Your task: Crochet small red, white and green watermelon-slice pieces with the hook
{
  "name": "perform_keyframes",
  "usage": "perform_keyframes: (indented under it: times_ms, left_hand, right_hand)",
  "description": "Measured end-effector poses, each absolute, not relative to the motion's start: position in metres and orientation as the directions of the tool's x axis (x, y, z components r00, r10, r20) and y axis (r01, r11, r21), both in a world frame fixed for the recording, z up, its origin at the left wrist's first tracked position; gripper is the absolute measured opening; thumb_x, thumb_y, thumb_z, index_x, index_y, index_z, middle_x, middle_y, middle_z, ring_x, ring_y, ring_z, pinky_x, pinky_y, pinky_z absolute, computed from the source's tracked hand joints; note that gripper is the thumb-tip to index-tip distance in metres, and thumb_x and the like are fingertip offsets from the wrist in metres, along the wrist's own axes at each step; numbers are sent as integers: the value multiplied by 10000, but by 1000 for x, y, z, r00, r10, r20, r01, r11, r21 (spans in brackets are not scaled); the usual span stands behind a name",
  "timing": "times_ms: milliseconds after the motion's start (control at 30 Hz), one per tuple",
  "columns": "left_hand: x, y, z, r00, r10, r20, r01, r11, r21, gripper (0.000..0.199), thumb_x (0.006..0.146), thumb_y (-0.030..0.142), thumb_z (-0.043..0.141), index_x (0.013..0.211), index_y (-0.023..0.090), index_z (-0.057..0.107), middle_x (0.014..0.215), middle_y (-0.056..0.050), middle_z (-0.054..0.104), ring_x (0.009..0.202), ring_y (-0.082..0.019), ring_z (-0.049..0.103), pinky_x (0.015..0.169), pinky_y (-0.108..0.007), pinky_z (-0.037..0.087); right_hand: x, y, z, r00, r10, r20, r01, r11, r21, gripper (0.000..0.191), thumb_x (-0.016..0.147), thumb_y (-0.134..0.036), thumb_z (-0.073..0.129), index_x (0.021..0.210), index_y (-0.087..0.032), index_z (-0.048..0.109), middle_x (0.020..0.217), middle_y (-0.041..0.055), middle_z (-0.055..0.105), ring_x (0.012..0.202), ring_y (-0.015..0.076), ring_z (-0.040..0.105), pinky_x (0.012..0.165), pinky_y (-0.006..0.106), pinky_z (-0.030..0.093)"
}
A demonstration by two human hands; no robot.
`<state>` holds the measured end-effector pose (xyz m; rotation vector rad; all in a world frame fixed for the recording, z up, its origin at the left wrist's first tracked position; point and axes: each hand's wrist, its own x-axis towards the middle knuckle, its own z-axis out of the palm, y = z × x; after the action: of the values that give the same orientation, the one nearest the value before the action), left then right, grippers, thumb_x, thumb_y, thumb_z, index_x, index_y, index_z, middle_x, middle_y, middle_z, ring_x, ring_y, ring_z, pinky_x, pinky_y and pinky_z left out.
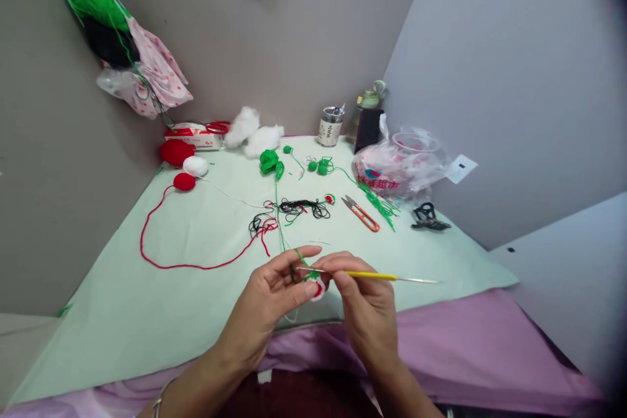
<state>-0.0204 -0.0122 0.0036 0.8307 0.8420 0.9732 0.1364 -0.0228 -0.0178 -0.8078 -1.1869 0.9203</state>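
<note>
My left hand (272,294) pinches a small round crochet piece (317,289), red in the middle with white around it and green at its top edge. Green yarn (278,222) runs from a loose green bundle (270,163) down to the raised fingers of this hand. Between thumb and fingers my right hand (367,304) grips a crochet hook (372,275) with a yellow handle. The hook's thin metal tip lies at the green edge of the piece; whether a loop is on it is too small to tell.
Orange-handled thread snips (361,213), tangled black yarn (301,209) and green strands (379,204) lie ahead. Red (184,181) and white (196,166) yarn balls sit at left. Behind stand white stuffing (263,140), a pen can (330,127) and a plastic bag (396,166). A black claw clip (428,217) lies right.
</note>
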Motion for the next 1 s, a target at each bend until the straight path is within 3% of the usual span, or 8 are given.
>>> perform_keyframes:
  times_ms: [133, 433, 633, 833, 1000]
  left_hand:
    - [-24, -13, 5, 346, 906, -242, -350, 364, 863, 436, 755, 340, 932, 1178, 301, 833, 958, -14, 699, 959, -186, 632, 934, -309, 457]
    - [-27, -14, 9, 314, 922, -226, -320, 327, 889, 323, 785, 354, 873, 1100, 281, 862, 946, -25, 709, 899, -179, 581, 865, -297, 424]
    - [-26, -15, 9, 297, 933, -205, -310, 297, 903, 314, 801, 349, 877, 1109, 294, 856, 907, -10, 681, 863, -169, 573, 834, -286, 440]
    - [-25, -13, 4, 258, 953, -157, -260, 225, 939, 340, 818, 350, 890, 1151, 304, 838, 870, 11, 647, 861, -156, 599, 841, -262, 472]
    - [-22, -12, 8, 202, 976, -82, -197, 122, 973, 361, 879, 392, 830, 1223, 284, 805, 830, 16, 649, 813, -167, 610, 803, -268, 495]
  right_hand:
    - [140, -21, -20, 132, 938, 321, -273, 346, -898, 163, 1014, -336, 675, 954, -234, 787, 860, 29, 759, 723, 147, 678, 692, 270, 569]
    - [146, -19, -12, 58, 904, 424, -311, 420, -853, 210, 1062, -329, 582, 953, -200, 707, 874, 65, 787, 705, 170, 714, 651, 304, 601]
    - [154, -28, -7, 0, 806, 592, 21, 592, -806, 204, 1080, -205, 517, 1045, -220, 717, 938, 54, 770, 836, 172, 721, 754, 310, 602]
    - [153, -33, 3, -153, 631, 761, 359, 752, -552, 233, 1052, -105, 492, 1133, -208, 684, 984, 90, 780, 905, 194, 751, 756, 321, 625]
    - [150, -36, 0, -189, 558, 808, 490, 767, -414, 253, 1032, -96, 513, 1192, -215, 669, 1034, 118, 793, 906, 202, 768, 719, 312, 642]
